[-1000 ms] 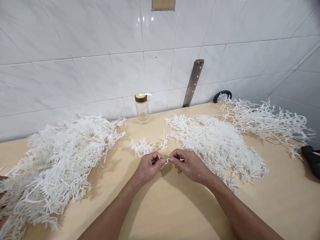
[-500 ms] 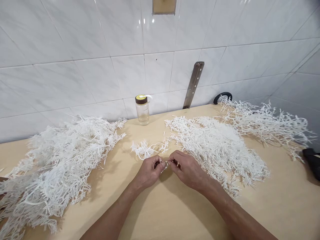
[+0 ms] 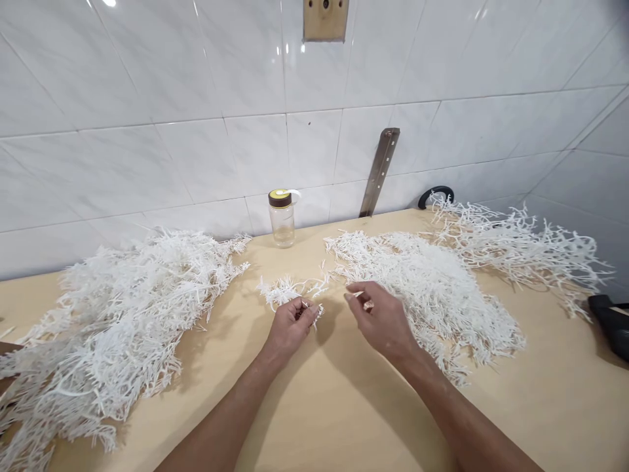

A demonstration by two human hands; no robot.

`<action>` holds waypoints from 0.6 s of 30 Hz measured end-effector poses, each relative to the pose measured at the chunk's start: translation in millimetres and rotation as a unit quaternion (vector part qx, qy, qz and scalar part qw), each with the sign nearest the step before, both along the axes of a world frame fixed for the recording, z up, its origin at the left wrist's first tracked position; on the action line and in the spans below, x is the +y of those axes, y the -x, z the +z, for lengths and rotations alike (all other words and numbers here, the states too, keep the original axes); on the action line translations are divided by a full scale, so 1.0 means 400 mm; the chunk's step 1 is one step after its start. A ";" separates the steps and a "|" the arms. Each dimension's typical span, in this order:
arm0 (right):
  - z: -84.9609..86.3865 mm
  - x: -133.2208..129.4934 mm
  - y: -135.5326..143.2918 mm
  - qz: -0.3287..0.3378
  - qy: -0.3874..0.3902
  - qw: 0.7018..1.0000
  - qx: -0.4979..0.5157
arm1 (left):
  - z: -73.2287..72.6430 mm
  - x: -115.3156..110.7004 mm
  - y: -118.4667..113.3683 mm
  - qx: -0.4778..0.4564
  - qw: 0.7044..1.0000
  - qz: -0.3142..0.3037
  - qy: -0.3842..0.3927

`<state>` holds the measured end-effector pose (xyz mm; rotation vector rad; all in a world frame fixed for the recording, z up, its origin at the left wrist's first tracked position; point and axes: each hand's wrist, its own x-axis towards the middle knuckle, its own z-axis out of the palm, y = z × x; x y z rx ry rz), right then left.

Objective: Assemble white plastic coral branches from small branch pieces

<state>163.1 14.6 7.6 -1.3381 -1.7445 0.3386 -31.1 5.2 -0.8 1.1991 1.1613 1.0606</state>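
Observation:
Between the thumb and fingers of my left hand [image 3: 293, 328] is a small white branched plastic sprig [image 3: 318, 313], its tips sticking out to the right. My right hand [image 3: 381, 321] is held apart to the right, thumb and forefinger brought together; whether a small bit sits in that pinch is too small to tell. Just beyond my left hand lies a small cluster of white sprigs [image 3: 282, 288]. A broad heap of white sprigs [image 3: 422, 275] spreads beside my right hand. Another large heap of white sprigs [image 3: 142, 308] covers the left of the table.
A clear bottle [image 3: 282, 223] with a yellow and dark lid stands near the wall. A metal strip [image 3: 379, 174] leans there too. Longer white branches [image 3: 525, 246] lie at the back right, by a black ring-shaped object [image 3: 436, 195]. A black object [image 3: 609, 324] sits at the right edge.
My hands, which met over the sprig, have come apart: my right hand moved right, while the left keeps the sprig. The view has tilted slightly upward.

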 end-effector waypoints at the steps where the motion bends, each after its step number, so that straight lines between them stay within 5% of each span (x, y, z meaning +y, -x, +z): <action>1: 0.000 -0.010 0.016 0.037 0.023 0.999 0.016 | 0.001 -0.001 -0.001 -0.001 1.000 0.002 0.002; 5: 0.000 -0.038 0.061 0.111 0.036 0.993 0.033 | 0.004 -0.003 -0.002 0.004 1.000 0.004 0.002; 18: -0.003 -0.038 0.066 0.117 0.004 0.993 0.025 | 0.015 -0.009 -0.006 0.026 0.999 -0.009 -0.023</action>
